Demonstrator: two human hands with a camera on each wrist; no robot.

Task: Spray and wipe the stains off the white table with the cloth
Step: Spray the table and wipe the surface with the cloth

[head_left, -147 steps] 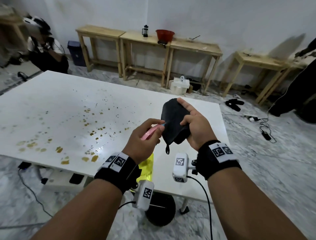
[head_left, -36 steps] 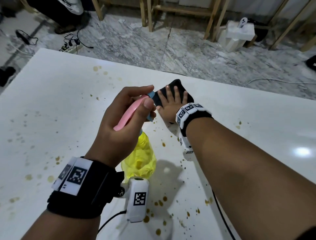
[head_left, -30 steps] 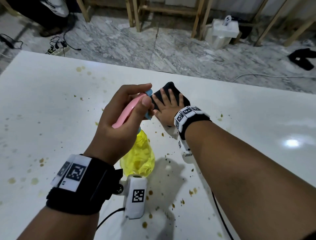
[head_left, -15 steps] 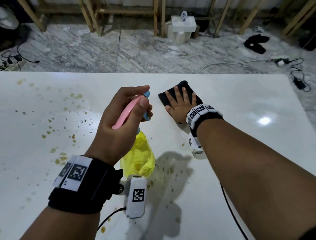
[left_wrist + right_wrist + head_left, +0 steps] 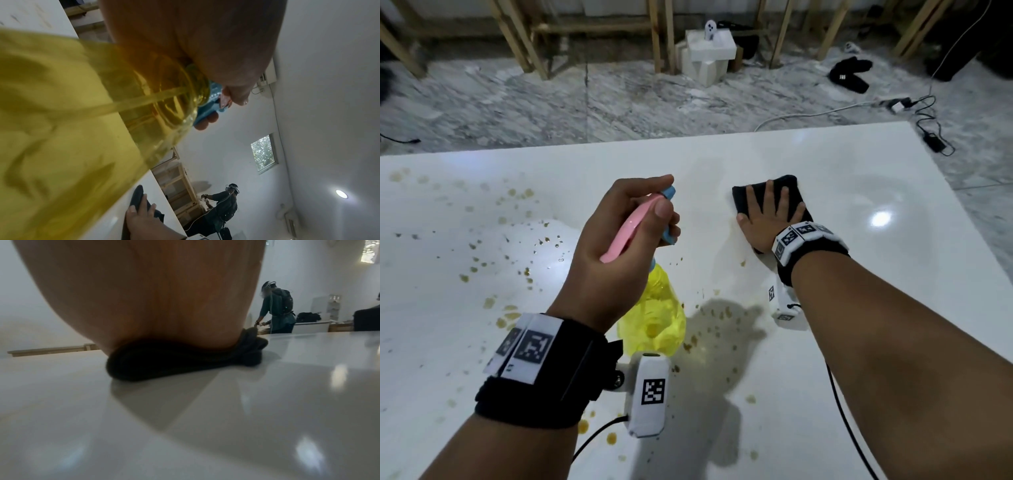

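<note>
1. head view is showing me my left hand (image 5: 616,253) gripping a spray bottle (image 5: 654,318) above the white table (image 5: 893,342), fingers curled round its pink and blue trigger head (image 5: 635,226), thumb lying along the pink top.
2. i am seeing the yellow body of the bottle hanging below that hand, tilted, off the table surface.
3. my right hand (image 5: 770,219) is pressing flat on the black cloth (image 5: 787,186), fingers spread and straight, palm down; the cloth is lying on the table toward its far right part.
4. right wrist view is looking low along the table (image 5: 185,426), with the cloth (image 5: 185,363) bunched under the heel of my hand (image 5: 144,288) and touching the surface.
5. brownish stains (image 5: 517,246) are dotting the table left of the bottle and near me (image 5: 709,322); one small spot is sitting just beside the cloth, near my wrist.
6. left wrist view is mostly filled by the yellow bottle (image 5: 72,129); it is blurred, so i cannot tell whether a finger is actually pulling the trigger.
7. another person (image 5: 275,311) is standing at a far bench.
</note>
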